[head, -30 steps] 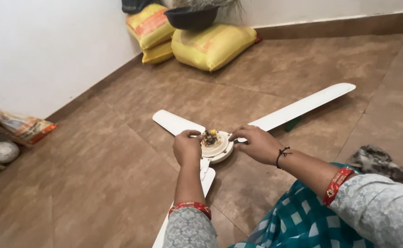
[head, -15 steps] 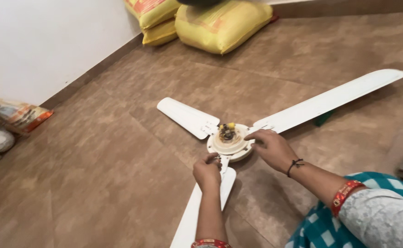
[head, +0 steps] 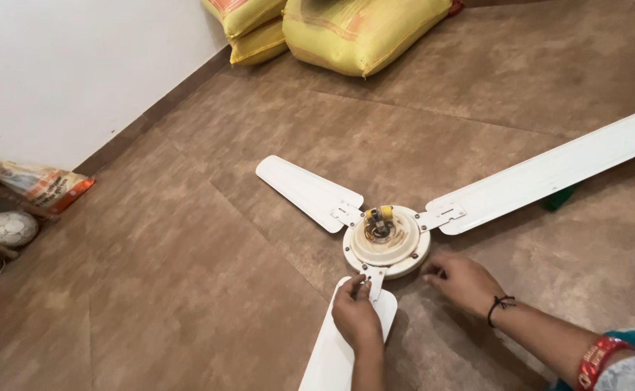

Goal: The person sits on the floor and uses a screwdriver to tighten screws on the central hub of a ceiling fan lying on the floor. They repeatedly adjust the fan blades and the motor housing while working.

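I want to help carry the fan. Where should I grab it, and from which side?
Probably hold the ceiling fan by its round middle hub, coming from above and curling fingers under the rim. It lies flat on the floor, and its three long thin blades look bendy. The left hand is on the near blade's bracket and the right hand is beside the hub, so come from the far side.

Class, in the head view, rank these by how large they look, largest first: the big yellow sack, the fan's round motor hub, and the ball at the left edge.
1. Big yellow sack, though cropped and farthest away.
2. Round motor hub.
3. Ball, clearly smallest.
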